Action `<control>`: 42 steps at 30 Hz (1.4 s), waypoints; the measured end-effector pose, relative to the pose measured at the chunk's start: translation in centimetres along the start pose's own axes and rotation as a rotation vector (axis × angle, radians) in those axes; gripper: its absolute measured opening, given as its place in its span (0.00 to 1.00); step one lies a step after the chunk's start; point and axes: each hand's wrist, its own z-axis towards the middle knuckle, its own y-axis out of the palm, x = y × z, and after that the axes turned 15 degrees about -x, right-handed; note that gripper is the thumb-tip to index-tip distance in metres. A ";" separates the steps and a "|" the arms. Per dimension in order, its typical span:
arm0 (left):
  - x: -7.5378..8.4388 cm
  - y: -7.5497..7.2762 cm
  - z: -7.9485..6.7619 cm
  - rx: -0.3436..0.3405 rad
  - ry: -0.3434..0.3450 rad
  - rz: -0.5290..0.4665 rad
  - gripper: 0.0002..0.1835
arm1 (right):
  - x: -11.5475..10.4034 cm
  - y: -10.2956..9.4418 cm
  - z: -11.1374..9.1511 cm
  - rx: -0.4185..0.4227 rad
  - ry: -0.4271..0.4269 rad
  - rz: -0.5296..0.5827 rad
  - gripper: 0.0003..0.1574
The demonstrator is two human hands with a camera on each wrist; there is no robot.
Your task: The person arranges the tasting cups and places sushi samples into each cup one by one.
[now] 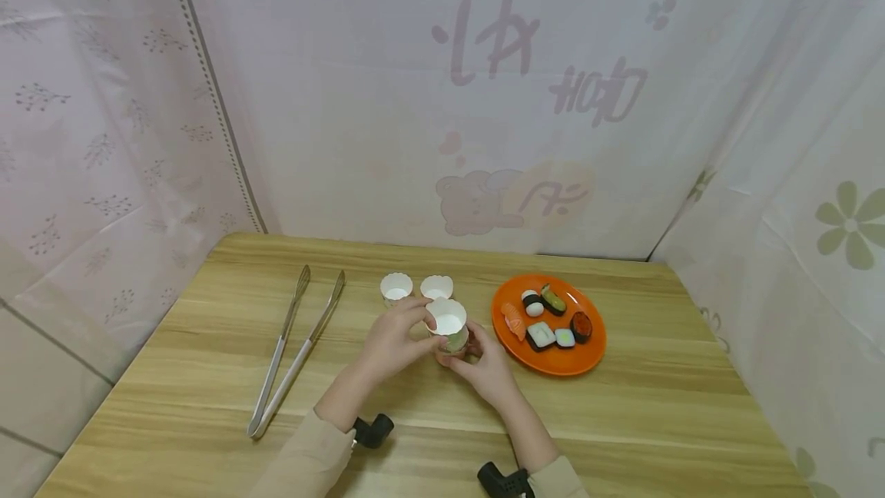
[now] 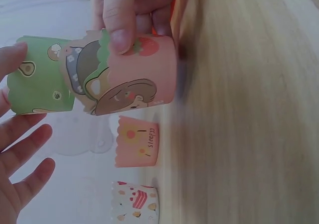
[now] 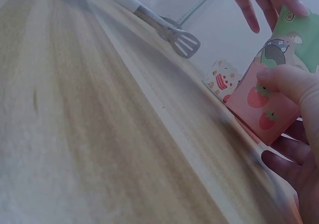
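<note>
My left hand (image 1: 397,336) pinches a green paper baking cup (image 2: 45,77) at its side between thumb and fingers. My right hand (image 1: 487,367) holds a pink paper baking cup (image 2: 142,74), printed with strawberries and a cartoon face, thumb on its wall. In the left wrist view the green cup's base overlaps the pink cup's scalloped rim. From the head view, the green cup is above the pink one, its white inside facing up. Just behind stand a pink-orange cup (image 2: 138,143) with lettering and a white patterned cup (image 2: 135,202).
An orange plate (image 1: 584,360) with several sushi pieces (image 1: 541,335) lies right of the hands. Long metal tongs (image 1: 297,360) lie spread at the left. The wooden table (image 1: 657,421) ends at a fabric backdrop (image 1: 332,137).
</note>
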 end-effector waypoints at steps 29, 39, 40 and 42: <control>-1.8 -2.0 -1.8 0.088 -0.120 -0.144 0.28 | -2.9 -0.3 -0.6 -0.020 -0.020 -0.001 0.39; -2.9 -2.0 -2.5 0.094 -0.212 -0.145 0.32 | -3.1 -0.3 -0.7 -0.017 0.018 0.024 0.39; -3.0 -2.0 -2.6 0.101 -0.212 -0.136 0.33 | -3.1 -0.3 -0.7 -0.018 0.021 0.025 0.39; -3.2 -2.0 -2.7 0.104 -0.216 -0.134 0.34 | -3.1 -0.4 -0.8 -0.019 0.026 0.026 0.39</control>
